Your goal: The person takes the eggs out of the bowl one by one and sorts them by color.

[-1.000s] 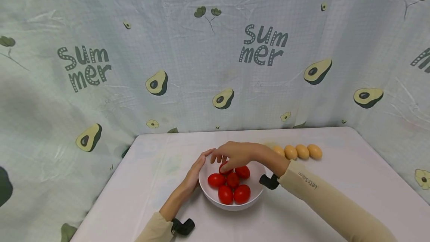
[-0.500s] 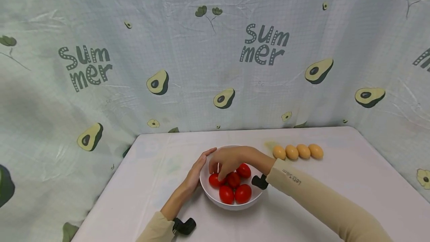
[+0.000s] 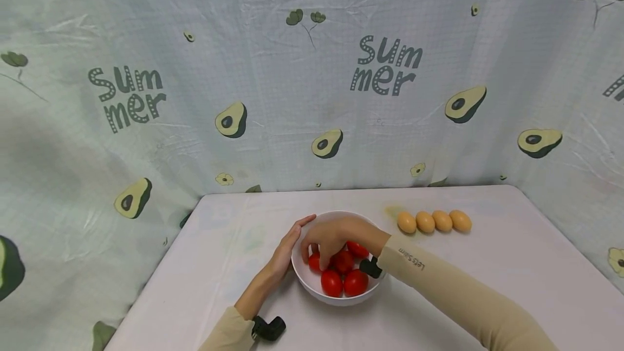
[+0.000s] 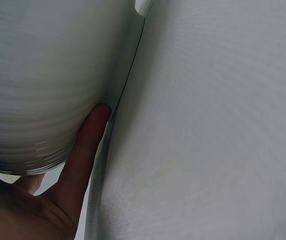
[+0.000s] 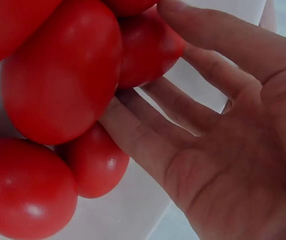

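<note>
A white bowl stands on the table with several smooth red eggs in it. My left hand rests against the bowl's left side, fingers extended along the outer wall. In the left wrist view, a finger lies against that wall. Inside the bowl, my right hand reaches down with bent fingers at the left-hand red egg. The right wrist view shows thumb and fingers on either side of this egg, with other red eggs touching it. My hand hides part of the bowl's back.
A row of several tan eggs lies on the white table behind and right of the bowl. Close behind the table hangs a curtain printed with avocados. Each wrist carries a small black camera.
My right hand has moved left and lower into the bowl, from above the rear eggs to the left-hand red egg. My left hand stays against the bowl.
</note>
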Demonstrator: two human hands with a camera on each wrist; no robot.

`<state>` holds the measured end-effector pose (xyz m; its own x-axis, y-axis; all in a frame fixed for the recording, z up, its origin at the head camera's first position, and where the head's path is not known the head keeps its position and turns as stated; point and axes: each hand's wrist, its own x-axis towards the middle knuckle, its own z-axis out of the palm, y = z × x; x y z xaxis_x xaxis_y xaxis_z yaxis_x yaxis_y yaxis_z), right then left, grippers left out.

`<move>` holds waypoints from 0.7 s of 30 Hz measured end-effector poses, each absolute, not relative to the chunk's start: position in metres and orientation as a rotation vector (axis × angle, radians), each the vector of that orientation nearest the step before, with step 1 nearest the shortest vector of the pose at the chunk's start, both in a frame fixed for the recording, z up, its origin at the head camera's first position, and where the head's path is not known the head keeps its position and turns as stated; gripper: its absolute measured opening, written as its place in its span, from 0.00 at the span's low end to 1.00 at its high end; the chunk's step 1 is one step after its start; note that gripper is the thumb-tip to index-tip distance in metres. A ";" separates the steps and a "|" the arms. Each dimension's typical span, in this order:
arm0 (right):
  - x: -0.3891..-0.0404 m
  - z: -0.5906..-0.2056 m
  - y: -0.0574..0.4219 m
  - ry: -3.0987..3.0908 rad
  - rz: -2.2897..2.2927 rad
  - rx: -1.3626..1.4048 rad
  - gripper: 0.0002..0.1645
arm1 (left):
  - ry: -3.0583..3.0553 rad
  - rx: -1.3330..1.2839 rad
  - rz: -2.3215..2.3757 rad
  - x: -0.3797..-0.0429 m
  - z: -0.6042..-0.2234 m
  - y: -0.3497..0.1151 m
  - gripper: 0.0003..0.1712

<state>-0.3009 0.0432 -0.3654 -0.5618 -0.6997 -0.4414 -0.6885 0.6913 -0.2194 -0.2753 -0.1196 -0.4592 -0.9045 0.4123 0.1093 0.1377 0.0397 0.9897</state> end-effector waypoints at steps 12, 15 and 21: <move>-0.302 -0.371 0.041 2.351 -0.046 -1.113 0.17 | 2.090 0.535 1.980 -0.275 -0.457 -0.117 0.28; -0.304 -0.372 0.042 2.335 -0.048 -1.152 0.17 | 2.096 0.516 1.984 -0.276 -0.457 -0.117 0.28; -0.305 -0.371 0.044 2.328 -0.045 -1.175 0.16 | 2.090 0.513 1.994 -0.276 -0.458 -0.116 0.27</move>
